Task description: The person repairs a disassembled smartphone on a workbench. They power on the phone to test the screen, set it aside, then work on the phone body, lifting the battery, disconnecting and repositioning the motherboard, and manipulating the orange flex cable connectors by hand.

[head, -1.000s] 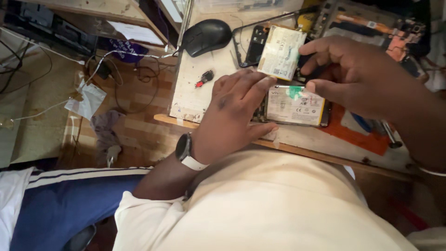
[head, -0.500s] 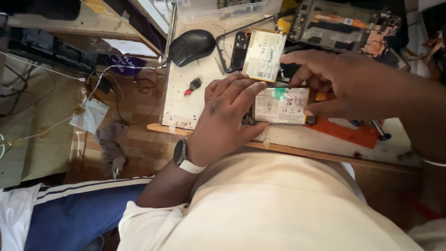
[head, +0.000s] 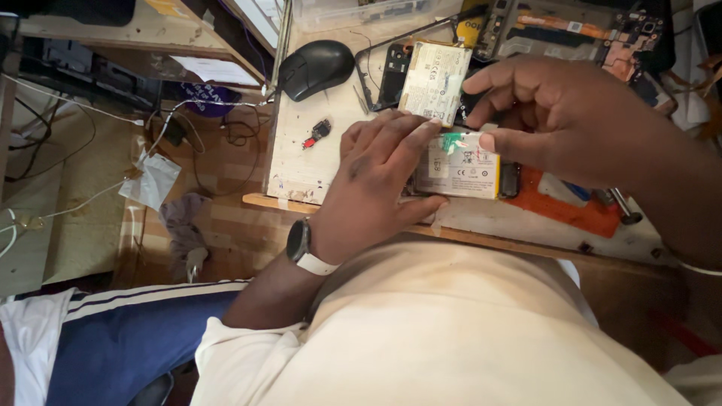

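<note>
Cluttered workbench (head: 308, 169): left hand (head: 376, 177) still presses flat, open, on the opened phone (head: 466, 162); right hand (head: 560, 124), now lower, pinches its green tab (head: 453, 141), at three o'clock.

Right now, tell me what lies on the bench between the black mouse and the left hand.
In the head view, a small red-and-black part lies between the black mouse and the left hand.

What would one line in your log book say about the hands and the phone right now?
left hand: pressing down on opened phone | right hand: pinching green tab on its battery | spare battery: lying behind | mouse: untouched
</note>
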Available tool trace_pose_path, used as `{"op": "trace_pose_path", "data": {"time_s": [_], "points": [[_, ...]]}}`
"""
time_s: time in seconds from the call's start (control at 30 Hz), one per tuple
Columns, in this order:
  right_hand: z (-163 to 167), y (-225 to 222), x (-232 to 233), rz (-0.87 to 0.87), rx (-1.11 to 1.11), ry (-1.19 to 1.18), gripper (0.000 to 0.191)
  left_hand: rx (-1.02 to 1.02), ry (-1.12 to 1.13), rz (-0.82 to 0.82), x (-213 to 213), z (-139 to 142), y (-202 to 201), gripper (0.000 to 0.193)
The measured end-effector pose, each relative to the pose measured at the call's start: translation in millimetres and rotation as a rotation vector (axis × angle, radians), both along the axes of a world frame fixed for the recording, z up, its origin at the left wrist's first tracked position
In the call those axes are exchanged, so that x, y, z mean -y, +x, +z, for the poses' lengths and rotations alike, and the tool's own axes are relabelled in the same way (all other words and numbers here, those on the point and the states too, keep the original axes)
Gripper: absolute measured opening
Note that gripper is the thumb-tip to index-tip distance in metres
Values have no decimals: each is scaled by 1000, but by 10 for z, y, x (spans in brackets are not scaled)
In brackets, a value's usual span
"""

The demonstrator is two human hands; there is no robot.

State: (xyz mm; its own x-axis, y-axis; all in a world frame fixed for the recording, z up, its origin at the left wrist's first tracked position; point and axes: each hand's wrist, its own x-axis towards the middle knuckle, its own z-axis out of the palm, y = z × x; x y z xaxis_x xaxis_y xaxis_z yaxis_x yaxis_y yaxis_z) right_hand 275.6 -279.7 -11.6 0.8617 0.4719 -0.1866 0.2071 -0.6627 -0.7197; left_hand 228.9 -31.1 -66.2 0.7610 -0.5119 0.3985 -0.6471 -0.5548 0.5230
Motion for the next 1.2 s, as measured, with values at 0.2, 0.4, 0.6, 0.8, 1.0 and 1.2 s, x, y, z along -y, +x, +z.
{"op": "trace_pose_path", "data": {"time_s": [0.2, 0.4, 0.6, 0.8, 1.0, 1.2], "points": [[21, -52, -3, -26, 6, 82, 48, -84, -20, -82, 49, 70, 13, 86], [3, -78, 93, -29, -44, 250, 43, -142, -83, -67, 62, 41, -13, 84], [36, -35, 222, 2, 67, -112, 54, -91, -59, -80, 110, -23, -8, 83], [58, -61, 227, 37, -35, -212, 73, -98, -106, -119, 106, -54, -15, 88], [24, -134, 41, -28, 28, -165, 58, -128, -87, -129, 73, -24, -10, 92], [37, -89, -67, -77, -19, -505, 49, 22, -55, -19, -178, 51, -87, 71]]}}
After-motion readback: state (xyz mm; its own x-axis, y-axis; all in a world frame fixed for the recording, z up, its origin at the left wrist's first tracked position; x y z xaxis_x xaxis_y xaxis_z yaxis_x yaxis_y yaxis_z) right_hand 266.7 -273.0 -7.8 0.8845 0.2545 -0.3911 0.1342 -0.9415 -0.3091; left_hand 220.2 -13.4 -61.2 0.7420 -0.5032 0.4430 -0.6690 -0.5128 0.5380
